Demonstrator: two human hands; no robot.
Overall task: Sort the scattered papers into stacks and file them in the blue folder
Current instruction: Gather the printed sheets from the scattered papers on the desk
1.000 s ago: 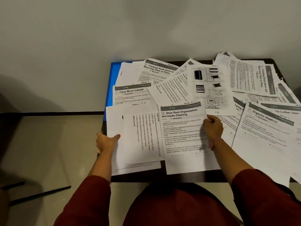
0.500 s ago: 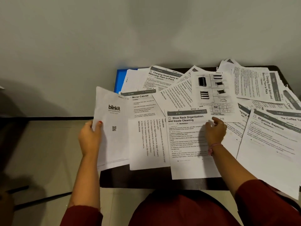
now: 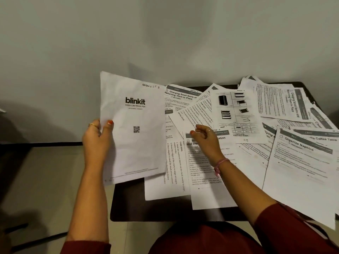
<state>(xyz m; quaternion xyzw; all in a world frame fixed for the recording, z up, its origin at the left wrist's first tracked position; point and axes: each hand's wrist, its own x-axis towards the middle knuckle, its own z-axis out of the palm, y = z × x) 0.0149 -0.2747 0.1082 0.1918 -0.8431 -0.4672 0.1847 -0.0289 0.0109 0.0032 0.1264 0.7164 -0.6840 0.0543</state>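
A: Left hand (image 3: 96, 139) pinches the blinkit sheet (image 3: 132, 129) by its left edge, thumb on the face, sheet raised and tilted off the desk (image 3: 128, 204); a second sheet edge shows under its bottom, so maybe two are held; cannot tell for sure.

B: Right hand (image 3: 207, 142)?

A: Over the shoe rack page (image 3: 207, 180), fingers loosely curled, gripping nothing I can make out; touching or just above, unclear.

B: The folder?

A: Not visible; if it is there, the papers hide it.

B: Risks?

A: One-edge pinch; sheet could droop, crease or slip. Napkins page (image 3: 300, 173) hangs over the near desk edge at right; a nudge to the heap could send it to the floor. Pages overlap at all angles; dragging one likely pulls its neighbours, spoiling the sort.
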